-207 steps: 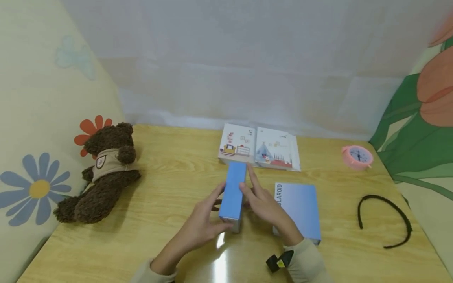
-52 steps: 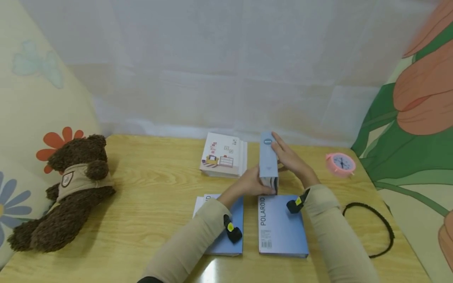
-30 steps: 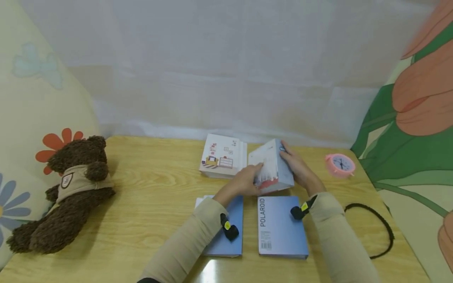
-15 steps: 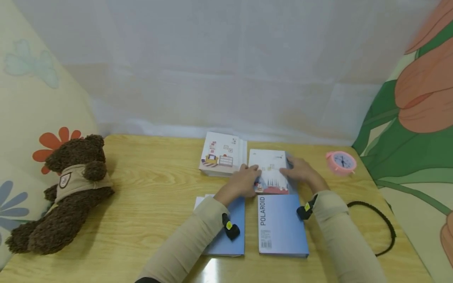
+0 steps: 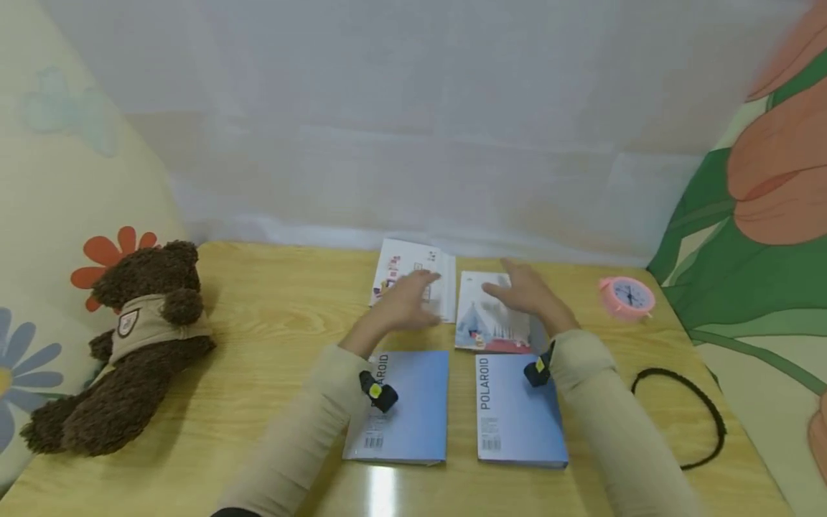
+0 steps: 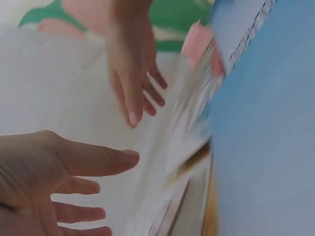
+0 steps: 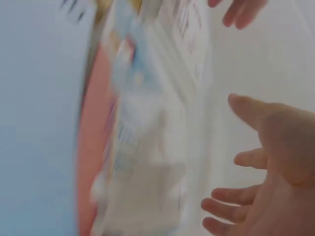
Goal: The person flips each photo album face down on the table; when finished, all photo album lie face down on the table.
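Two thick white illustrated books lie flat at the back of the table. The right one bears a blue tent picture; the left one is partly covered by my left hand. That hand hovers with fingers spread, holding nothing. My right hand is over the tent book's upper right part, thumb and fingers apart. In the left wrist view, my left hand and right hand both hang with nothing between their fingers. Nearer me lie two blue POLAROID albums, the left album and the right album, side by side.
A brown teddy bear in a beige shirt leans at the left wall. On the right are a pink alarm clock and a black headband. A pale cloth hangs behind the wooden table.
The blue album earlier held upright now lies left of the other one. The tent book was stood on edge, tipped down flat and released; both hands have lifted, the left moving left.
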A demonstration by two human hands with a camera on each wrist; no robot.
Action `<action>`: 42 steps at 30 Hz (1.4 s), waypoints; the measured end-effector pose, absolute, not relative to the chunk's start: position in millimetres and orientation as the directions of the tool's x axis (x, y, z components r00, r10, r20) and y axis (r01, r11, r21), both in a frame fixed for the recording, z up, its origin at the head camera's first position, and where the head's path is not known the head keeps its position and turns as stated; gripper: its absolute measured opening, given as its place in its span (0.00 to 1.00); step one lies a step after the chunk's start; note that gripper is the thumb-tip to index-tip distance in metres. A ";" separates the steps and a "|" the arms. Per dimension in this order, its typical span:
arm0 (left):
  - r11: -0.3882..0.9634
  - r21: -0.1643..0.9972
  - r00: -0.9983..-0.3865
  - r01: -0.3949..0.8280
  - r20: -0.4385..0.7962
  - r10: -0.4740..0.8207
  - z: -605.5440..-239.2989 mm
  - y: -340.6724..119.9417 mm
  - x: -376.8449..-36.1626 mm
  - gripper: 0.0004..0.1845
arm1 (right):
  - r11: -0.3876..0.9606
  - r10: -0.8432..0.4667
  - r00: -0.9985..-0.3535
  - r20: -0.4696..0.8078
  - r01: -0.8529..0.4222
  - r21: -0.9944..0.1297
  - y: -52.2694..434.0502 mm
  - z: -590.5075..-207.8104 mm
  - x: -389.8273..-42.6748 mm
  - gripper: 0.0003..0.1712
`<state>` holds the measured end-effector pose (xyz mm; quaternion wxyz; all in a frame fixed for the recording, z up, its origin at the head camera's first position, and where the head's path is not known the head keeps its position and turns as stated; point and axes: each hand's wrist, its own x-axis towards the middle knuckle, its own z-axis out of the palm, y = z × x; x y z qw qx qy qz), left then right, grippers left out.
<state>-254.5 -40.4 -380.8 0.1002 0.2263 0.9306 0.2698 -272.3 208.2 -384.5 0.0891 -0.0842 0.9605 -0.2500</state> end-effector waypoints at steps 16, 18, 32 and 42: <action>0.597 0.787 -0.948 0.153 -0.054 0.314 -432.5 -123.0 -287.1 0.57 | 0.816 -0.257 -0.933 -0.251 -0.071 -0.574 102.5 -410.4 -319.4 0.62; 0.583 0.797 -0.947 0.158 -0.045 0.318 -437.9 -120.0 -289.7 0.57 | 0.812 -0.257 -0.931 -0.258 -0.063 -0.580 102.0 -411.5 -320.9 0.62; 0.568 0.801 -0.956 0.189 0.017 0.294 -444.2 -112.9 -276.3 0.56 | 0.807 -0.249 -0.938 -0.240 -0.064 -0.587 92.1 -414.9 -314.5 0.59; 0.570 0.793 -0.954 0.214 0.043 0.297 -440.9 -122.4 -243.9 0.55 | 0.802 -0.263 -0.939 -0.220 -0.086 -0.591 85.9 -421.2 -287.0 0.64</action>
